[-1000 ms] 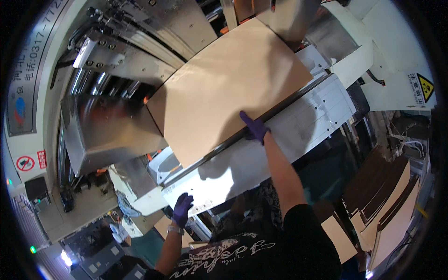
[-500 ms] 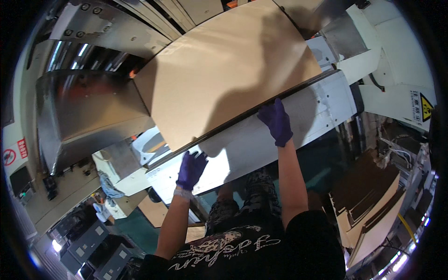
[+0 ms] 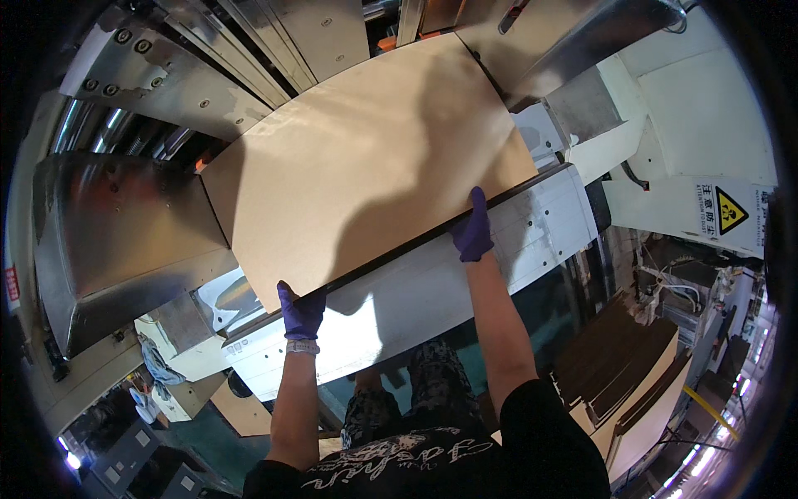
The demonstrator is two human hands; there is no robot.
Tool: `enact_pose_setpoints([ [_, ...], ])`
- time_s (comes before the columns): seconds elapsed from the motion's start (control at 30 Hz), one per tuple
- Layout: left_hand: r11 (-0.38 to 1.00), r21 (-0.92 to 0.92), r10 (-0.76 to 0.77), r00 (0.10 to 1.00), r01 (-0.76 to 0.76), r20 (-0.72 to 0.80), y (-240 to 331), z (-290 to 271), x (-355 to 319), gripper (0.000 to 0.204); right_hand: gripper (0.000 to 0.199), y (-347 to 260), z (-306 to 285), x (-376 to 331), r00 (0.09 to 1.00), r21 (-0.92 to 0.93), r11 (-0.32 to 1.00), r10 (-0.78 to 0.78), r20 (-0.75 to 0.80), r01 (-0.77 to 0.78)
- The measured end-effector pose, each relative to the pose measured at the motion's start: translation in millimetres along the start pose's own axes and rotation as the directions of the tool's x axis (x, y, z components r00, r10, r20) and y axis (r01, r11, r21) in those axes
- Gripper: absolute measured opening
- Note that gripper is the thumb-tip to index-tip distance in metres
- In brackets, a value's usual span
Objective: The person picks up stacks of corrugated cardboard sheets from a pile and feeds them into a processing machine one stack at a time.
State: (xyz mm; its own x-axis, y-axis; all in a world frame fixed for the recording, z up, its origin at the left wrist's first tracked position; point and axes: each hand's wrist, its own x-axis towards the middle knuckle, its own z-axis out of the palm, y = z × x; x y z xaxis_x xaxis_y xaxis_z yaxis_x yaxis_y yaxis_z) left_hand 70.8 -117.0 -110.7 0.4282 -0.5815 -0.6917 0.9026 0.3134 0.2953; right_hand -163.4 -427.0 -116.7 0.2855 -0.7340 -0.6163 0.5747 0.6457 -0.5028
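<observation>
A worker in purple gloves presses both hands against the near edge of a stack of large brown cardboard sheets (image 3: 366, 166) lying flat in a machine's feed bay. The left hand (image 3: 301, 310) sits at the stack's near-left corner, fingers curled up against the dark edge of the sheets, with the broad brown face spreading away above and to its right. The right hand (image 3: 474, 231) is set farther along the same edge, well apart from the left, fingers together and pointing up over the lip so that the fingertips lie on the top sheet; the stack stretches away above and to the left of it. Neither hand is clamped around the cardboard: both are flat or lightly curled against its edge.

Just below both hands runs a white metal rail (image 3: 399, 299) of the machine, slanting up from left to right, and the stack's edge rests along it. Beyond the left hand, to its left, stands a polished steel side guide (image 3: 116, 241). Above and to the right of the right hand is another steel panel (image 3: 573, 41). Far to the right of the right hand a yellow warning sign (image 3: 730, 212) is fixed to the white machine housing, and below it, on the floor side, stand piles of flat cardboard blanks (image 3: 632, 366).
</observation>
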Motion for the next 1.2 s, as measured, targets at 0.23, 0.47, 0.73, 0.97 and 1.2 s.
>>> enact_pose_setpoints([
  [0.23,0.923,0.319,-0.191,0.975,0.217,-0.111,30,-30,1,0.092,0.063,23,-24,31,0.997,-0.181,0.981,-0.061,0.045,0.068],
  [0.47,0.100,0.828,-0.393,0.787,0.551,-0.476,39,-12,-50,0.073,0.046,-1,-67,-41,0.999,-0.598,0.801,0.028,0.034,-0.002],
  [0.73,-0.201,0.863,-0.584,0.651,0.463,-0.485,-29,-99,-122,0.040,0.027,72,-202,-294,0.996,-0.192,0.978,0.068,-0.063,-0.079],
  [0.97,-0.008,0.967,-0.802,0.576,0.255,-0.159,-28,-86,-143,0.016,0.049,83,-308,-524,0.848,0.069,0.956,-0.218,-0.483,0.285],
  [1.2,-0.109,0.992,-0.748,0.652,0.062,-0.123,-98,-8,-157,0.034,0.042,71,-361,-607,0.302,-0.220,0.733,-0.507,-0.808,0.643],
])
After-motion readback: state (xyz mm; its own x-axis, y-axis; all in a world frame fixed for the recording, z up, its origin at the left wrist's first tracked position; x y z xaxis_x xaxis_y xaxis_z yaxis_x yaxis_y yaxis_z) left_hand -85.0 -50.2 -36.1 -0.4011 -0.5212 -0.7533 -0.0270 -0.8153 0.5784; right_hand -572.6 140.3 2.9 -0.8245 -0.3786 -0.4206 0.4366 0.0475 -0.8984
